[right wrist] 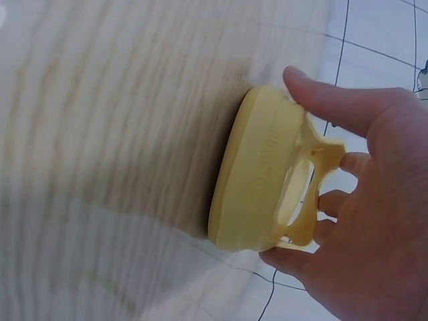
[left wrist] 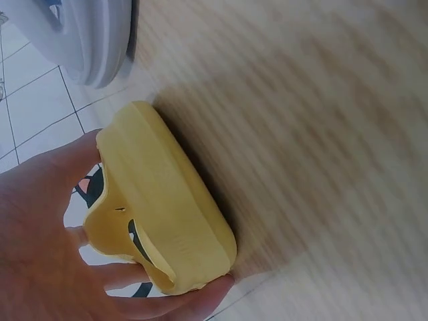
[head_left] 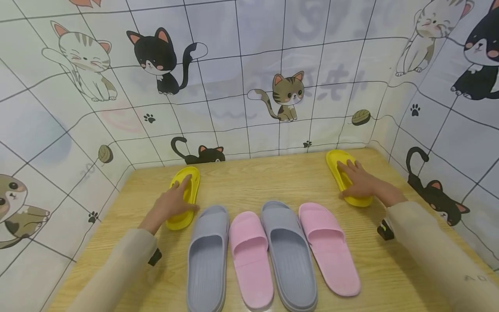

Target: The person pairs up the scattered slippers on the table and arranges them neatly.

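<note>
Two small yellow slippers lie far apart on the wooden tabletop. My left hand (head_left: 173,201) spans the left yellow slipper (head_left: 180,222) from above. In the left wrist view its thumb is at one side of that yellow slipper (left wrist: 164,200) and a finger at the other. Over the right yellow slipper (head_left: 360,201) is my right hand (head_left: 360,180), fingers spread. The right wrist view shows the thumb along one edge of this yellow slipper (right wrist: 257,174), the other fingers by its strap and opposite edge. Both hands partly cover the slippers.
Between the hands, nearer me, stand a grey slipper (head_left: 208,260), a pink slipper (head_left: 251,264), another grey slipper (head_left: 292,260) and another pink slipper (head_left: 329,247), side by side. Cat-printed sheeting (head_left: 257,130) rises behind and along both sides of the tabletop (head_left: 249,182).
</note>
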### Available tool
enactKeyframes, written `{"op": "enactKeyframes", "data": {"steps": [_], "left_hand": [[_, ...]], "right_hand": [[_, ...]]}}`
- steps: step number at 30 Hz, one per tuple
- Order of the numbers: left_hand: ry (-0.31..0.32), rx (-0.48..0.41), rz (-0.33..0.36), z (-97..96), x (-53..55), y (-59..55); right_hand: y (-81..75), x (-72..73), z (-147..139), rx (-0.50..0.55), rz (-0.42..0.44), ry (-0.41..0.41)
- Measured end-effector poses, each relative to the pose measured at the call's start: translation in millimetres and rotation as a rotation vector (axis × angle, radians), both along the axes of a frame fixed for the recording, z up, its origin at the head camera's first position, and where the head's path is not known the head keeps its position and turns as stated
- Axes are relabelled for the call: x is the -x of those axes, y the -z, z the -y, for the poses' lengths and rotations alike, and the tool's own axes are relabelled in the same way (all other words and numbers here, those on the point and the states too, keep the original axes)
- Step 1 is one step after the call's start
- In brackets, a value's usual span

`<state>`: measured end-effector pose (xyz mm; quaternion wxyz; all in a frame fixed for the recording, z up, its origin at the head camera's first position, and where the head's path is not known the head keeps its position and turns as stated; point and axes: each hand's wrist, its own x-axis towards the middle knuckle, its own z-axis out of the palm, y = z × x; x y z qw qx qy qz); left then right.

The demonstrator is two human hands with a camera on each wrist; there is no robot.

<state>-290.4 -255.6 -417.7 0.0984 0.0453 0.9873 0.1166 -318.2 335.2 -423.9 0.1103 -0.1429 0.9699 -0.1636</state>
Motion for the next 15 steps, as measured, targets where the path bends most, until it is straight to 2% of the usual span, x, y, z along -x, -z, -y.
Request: {"op": "enactKeyframes", "data": {"steps": [9,15], "left_hand": [[-0.022,-0.017,0.042,1.2,12.7,-1.9],[-0.009,-0.037,0.055,0.9,22.3,-3.1]], "right_hand": [[-2.5,13.1,1.6,0.026,0.005,-0.001],[-1.7,22.9,0.2,0.052,0.002,0.020]]}}
